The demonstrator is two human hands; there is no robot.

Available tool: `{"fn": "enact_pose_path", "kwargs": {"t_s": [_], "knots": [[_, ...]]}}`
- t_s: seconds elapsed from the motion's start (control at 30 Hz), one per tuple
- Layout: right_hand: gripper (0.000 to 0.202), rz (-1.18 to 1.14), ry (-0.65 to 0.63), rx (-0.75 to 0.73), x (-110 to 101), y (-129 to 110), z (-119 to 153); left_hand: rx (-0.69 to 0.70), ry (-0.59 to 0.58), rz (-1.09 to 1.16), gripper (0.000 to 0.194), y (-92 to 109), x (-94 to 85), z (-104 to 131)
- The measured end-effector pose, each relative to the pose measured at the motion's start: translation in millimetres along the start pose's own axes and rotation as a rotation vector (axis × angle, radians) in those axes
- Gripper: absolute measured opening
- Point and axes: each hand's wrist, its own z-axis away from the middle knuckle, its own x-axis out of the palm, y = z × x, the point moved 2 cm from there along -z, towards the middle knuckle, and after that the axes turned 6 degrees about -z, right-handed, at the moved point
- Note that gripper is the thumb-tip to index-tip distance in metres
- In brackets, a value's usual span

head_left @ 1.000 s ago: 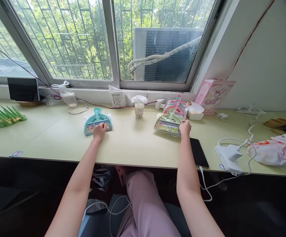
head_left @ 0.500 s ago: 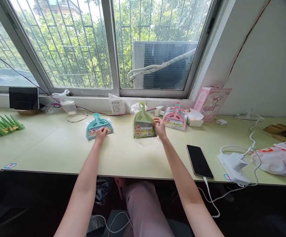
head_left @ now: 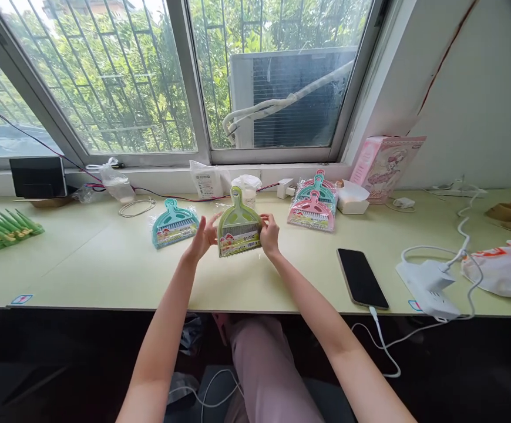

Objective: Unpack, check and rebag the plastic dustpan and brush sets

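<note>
A green dustpan-and-brush set (head_left: 238, 228) in clear wrap is held upright above the table by its right edge in my right hand (head_left: 270, 234). My left hand (head_left: 203, 237) is at the left edge of the set, thumb up and fingers apart, partly behind it. A blue wrapped set (head_left: 175, 224) lies on the table just left of my left hand. To the right, a pink wrapped set (head_left: 312, 212) lies overlapping a teal one (head_left: 319, 189).
On the table (head_left: 118, 270) are a phone (head_left: 362, 278) on a cable, a white power strip (head_left: 429, 291), a plastic bag (head_left: 502, 270), a tissue pack (head_left: 352, 197), a pink box (head_left: 387, 167), green items (head_left: 4, 229) and a black tablet (head_left: 37, 177).
My left hand has left the blue set and moved right to the green set. The green set has shifted slightly left in my right hand. The view has shifted a little.
</note>
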Motion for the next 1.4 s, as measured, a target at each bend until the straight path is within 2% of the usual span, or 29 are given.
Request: {"fn": "enact_pose_path", "kwargs": {"t_s": [0.07, 0.17, 0.27, 0.33, 0.4, 0.47, 0.53, 0.67, 0.77, 0.9, 1.1, 1.17, 1.27, 1.33, 1.4], "knots": [[0.021, 0.035, -0.005, -0.030, -0.6, 3.2, -0.4, -0.032, 0.012, -0.052, 0.084, -0.1, -2.5, 1.5], [0.020, 0.094, -0.020, -0.070, 0.3, 5.6, 1.4, -0.060, 0.095, -0.109, 0.075, -10.3, -5.9, 0.2], [0.018, 0.192, -0.008, -0.242, 0.8, -0.2, 8.9, -0.001, 0.230, -0.017, 0.068, -22.4, -9.5, -4.4], [0.015, 0.239, -0.098, -0.355, 4.0, -5.6, 16.6, 0.044, 0.320, 0.060, 0.066, -27.3, -13.8, -7.1], [0.014, 0.223, -0.268, -0.357, 10.7, -7.6, 24.4, 0.081, 0.402, 0.122, 0.064, -29.2, -19.5, -8.0], [0.017, 0.152, -0.403, -0.242, 18.6, -5.7, 30.4, 0.107, 0.453, 0.163, 0.060, -29.2, -24.5, -7.2], [0.022, 0.033, -0.423, -0.046, 24.1, -1.4, 33.1, 0.107, 0.468, 0.181, 0.057, -29.3, -27.3, -5.7], [0.022, -0.286, -0.247, 0.388, 23.2, 6.0, 31.5, 0.067, 0.463, 0.190, 0.053, -31.1, -25.8, -3.0], [0.018, -0.435, -0.164, 0.582, 20.0, 7.7, 29.0, 0.053, 0.429, 0.183, 0.049, -31.9, -21.5, -1.6], [0.014, -0.590, -0.143, 0.630, 22.2, 9.7, 26.6, 0.006, 0.361, 0.157, 0.042, -31.5, -16.7, 0.5], [0.020, -0.630, -0.137, 0.665, 22.4, 11.6, 27.4, -0.066, 0.395, 0.119, 0.043, -35.4, -13.3, -1.4], [0.019, -0.626, -0.140, 0.680, 21.4, 10.3, 28.1, -0.107, 0.501, 0.133, 0.038, -40.0, -15.7, -3.8], [0.019, -0.582, -0.154, 0.685, 21.8, 7.3, 29.4, -0.150, 0.732, 0.184, 0.021, -46.4, -24.2, -5.6], [0.020, -0.550, -0.191, 0.681, 23.4, 4.9, 30.4, -0.114, 0.832, 0.213, 0.017, -47.9, -30.7, -6.0], [0.021, -0.535, -0.256, 0.679, 25.7, 2.2, 31.4, -0.037, 0.875, 0.219, 0.019, -47.5, -36.6, -6.1]]}}
